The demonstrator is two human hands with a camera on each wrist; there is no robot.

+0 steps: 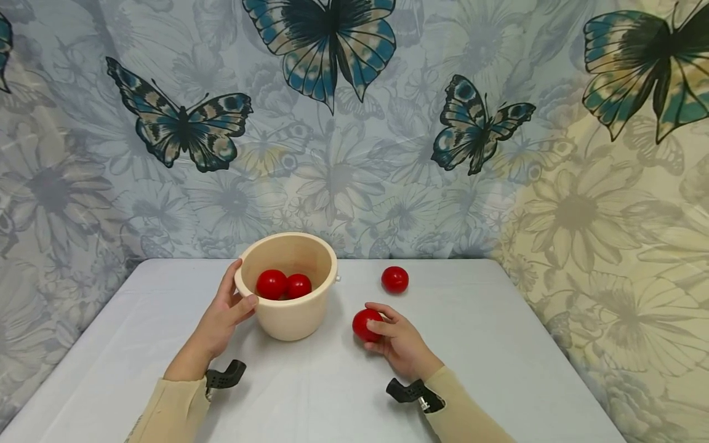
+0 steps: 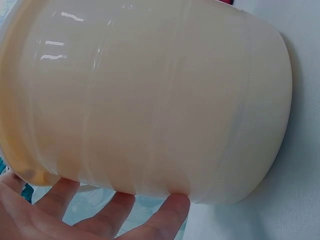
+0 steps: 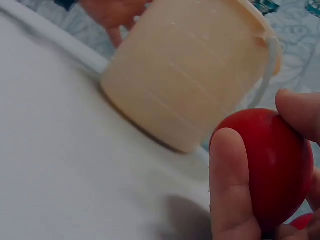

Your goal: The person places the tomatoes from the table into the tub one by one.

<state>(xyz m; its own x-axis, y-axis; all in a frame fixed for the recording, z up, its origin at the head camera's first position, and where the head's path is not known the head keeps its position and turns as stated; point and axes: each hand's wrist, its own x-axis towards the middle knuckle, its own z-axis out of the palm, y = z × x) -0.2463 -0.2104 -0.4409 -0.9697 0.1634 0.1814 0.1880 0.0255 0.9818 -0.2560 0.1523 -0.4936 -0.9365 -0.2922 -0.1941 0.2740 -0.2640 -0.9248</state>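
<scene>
A cream plastic bucket (image 1: 293, 320) stands on the white table, left of the middle in the head view. Two red tomatoes (image 1: 271, 284) lie inside it. My left hand (image 1: 224, 311) holds the bucket's left side, thumb at the near rim; in the left wrist view its fingertips (image 2: 176, 202) press against the wall. To the right of the bucket, my right hand (image 1: 401, 344) grips another tomato (image 1: 362, 324) between thumb and fingers. The right wrist view shows this tomato (image 3: 270, 160) large, with a shadow on the tabletop beside it.
One more tomato (image 1: 395, 280) lies on the table near its far edge, beyond my right hand. A patterned cloth (image 1: 354, 184) with butterflies hangs behind the white table (image 1: 471, 344). A pale handle (image 3: 270, 65) hangs at the bucket's side.
</scene>
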